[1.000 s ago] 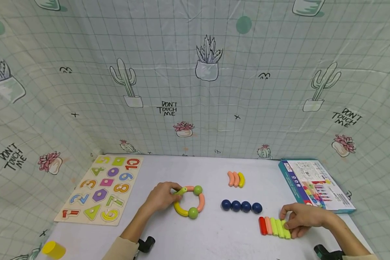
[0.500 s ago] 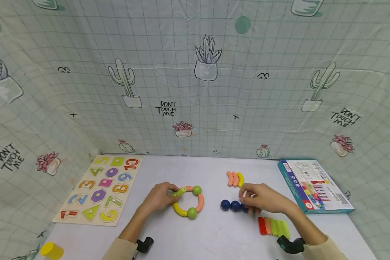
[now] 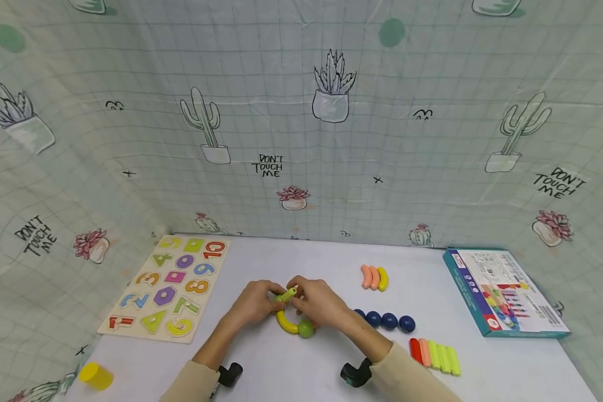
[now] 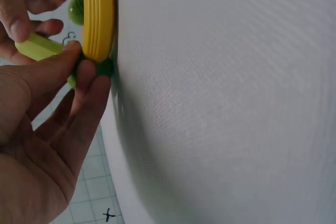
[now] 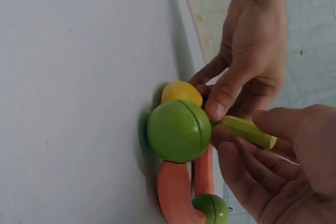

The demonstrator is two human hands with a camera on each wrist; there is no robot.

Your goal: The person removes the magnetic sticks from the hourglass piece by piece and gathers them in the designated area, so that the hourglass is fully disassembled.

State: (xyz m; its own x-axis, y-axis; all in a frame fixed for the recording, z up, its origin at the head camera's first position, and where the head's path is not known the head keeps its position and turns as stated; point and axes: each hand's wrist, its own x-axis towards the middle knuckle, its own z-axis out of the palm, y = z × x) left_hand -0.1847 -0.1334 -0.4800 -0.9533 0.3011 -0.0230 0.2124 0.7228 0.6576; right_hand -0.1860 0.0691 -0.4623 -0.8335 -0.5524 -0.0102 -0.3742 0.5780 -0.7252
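My left hand (image 3: 253, 301) pinches a green ball at the left of a ring of magnetic-looking pieces on the table. A light green rod (image 3: 288, 294) sticks up at a tilt from that ball. The thumb and fingers of my right hand (image 3: 322, 301) hold the rod near its free end. The ring includes a yellow curved bar (image 3: 285, 322), a green ball (image 3: 306, 328) at the front and, in the right wrist view, a pink curved bar (image 5: 176, 187) and a further green ball (image 5: 214, 209). In the head view my right hand hides the ring's far right part.
Several dark blue balls (image 3: 389, 321) lie in a row to the right. Beyond them are short curved bars (image 3: 374, 277); nearer, straight rods (image 3: 434, 357). A number puzzle board (image 3: 166, 287) lies left, a yellow cylinder (image 3: 96, 376) front left, a flat box (image 3: 505, 293) right.
My right hand has left the straight rods, passed over the blue balls and reached the ring, where it now holds the light green rod. My left hand has stayed at the ring.
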